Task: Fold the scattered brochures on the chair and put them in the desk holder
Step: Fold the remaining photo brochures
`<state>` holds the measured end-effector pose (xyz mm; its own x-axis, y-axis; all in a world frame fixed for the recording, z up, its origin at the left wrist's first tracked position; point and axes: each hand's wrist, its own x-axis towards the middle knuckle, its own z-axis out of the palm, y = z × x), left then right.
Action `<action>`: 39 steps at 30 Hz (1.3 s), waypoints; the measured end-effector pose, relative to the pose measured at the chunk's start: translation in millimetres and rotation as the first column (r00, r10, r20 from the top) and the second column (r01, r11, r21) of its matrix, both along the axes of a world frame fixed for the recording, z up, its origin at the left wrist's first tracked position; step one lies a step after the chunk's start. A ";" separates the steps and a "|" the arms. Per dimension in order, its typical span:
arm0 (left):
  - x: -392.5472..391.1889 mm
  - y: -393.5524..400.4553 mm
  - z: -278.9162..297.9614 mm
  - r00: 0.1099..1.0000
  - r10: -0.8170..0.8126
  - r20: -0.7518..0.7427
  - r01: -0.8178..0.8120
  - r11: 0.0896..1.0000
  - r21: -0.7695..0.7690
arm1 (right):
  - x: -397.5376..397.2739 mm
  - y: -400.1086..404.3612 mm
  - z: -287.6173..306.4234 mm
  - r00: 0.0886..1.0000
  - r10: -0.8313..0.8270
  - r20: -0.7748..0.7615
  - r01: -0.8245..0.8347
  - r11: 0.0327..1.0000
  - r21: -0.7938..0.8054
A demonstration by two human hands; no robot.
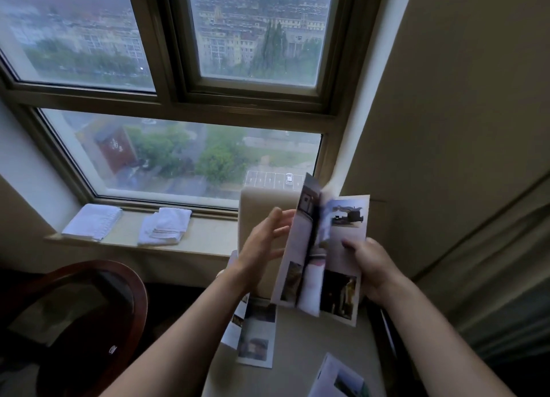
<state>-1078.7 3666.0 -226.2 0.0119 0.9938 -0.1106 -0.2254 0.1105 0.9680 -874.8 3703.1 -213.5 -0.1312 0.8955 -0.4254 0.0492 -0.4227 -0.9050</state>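
Observation:
A photo brochure (342, 248) stands upright in the air over the beige chair (300, 337), half folded, its left panel swung toward me. My right hand (369, 265) pinches its right edge. With fingers spread, my left hand (265, 242) lies flat against the back of the left panel. Another brochure (256, 334) lies flat on the chair seat under my left forearm. The corner of a third brochure (339, 378) shows at the seat's front. No desk holder is in view.
A round dark wooden table with a glass top (89, 307) stands at the lower left. Two folded white towels (92, 221) (165, 225) lie on the window sill. A curtain (506, 277) hangs at the right, next to the chair's dark armrest (384, 337).

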 end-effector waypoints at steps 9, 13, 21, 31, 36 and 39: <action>57.5 -19.0 -31.1 0.560 0.006 -0.828 0.103 0.992 0.078 | -21.8 -20.9 -6.5 0.940 -0.001 -0.342 -0.021 0.998 -0.061; 53.6 -18.8 -25.1 0.762 0.104 -0.639 -0.003 0.988 0.157 | -7.3 -20.8 -5.4 0.950 -0.045 -0.308 0.034 0.999 -0.040; 51.9 -11.7 -22.1 0.795 -0.020 -0.606 0.057 0.997 0.041 | -15.2 -29.7 -0.2 0.910 -0.016 -0.415 -0.005 0.999 -0.050; 47.3 -14.5 -32.2 0.784 0.178 -0.595 -0.162 0.984 0.081 | -2.4 -19.0 4.4 0.953 -0.104 -0.285 0.080 0.992 -0.095; 44.8 -8.6 -27.0 0.807 0.155 -0.569 -0.175 0.984 0.020 | -7.1 -17.5 1.3 0.967 -0.163 -0.195 0.152 0.986 -0.071; 50.7 -12.6 -31.0 0.778 0.228 -0.585 -0.221 0.972 0.085 | -11.6 -15.1 -4.7 0.967 -0.248 -0.062 0.248 0.969 -0.008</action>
